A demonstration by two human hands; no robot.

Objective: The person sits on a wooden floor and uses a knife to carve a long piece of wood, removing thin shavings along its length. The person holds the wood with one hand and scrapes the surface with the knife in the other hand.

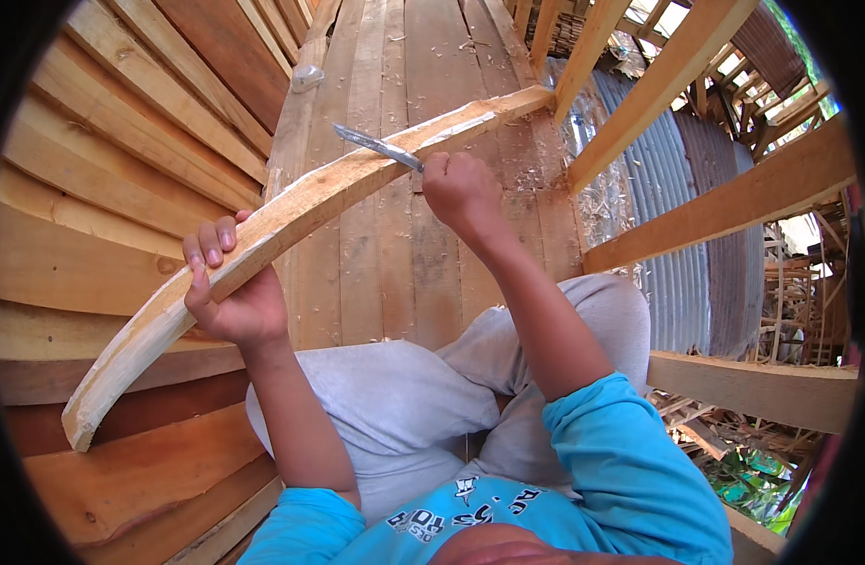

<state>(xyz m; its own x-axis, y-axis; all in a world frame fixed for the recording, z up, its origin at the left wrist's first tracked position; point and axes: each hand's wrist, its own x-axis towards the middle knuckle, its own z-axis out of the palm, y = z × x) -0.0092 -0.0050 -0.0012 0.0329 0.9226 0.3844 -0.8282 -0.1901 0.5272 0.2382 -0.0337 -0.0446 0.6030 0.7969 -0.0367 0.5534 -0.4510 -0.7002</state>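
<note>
A long, slightly curved piece of wood (pixel 305 202) runs slantwise from the lower left to the upper right, with pale patches along its edges. My left hand (pixel 240 292) is closed round it near its lower-left part, fingers over the far side and thumb on the near side. My right hand (pixel 463 191) is a fist around a knife, whose grey blade (pixel 376 144) points up and left across the top of the wood. The knife's handle is hidden inside the fist. The wood's far end comes up to an upright post on the right.
Wooden planks (pixel 94 254) line the left side. The board floor (pixel 367 273) has scattered shavings, and a small clear plastic item (pixel 306 78) lies on it. Wooden rails (pixel 724 193) stand on the right, with corrugated metal sheets (pixel 672 273) beyond. My crossed legs (pixel 385 395) are close below.
</note>
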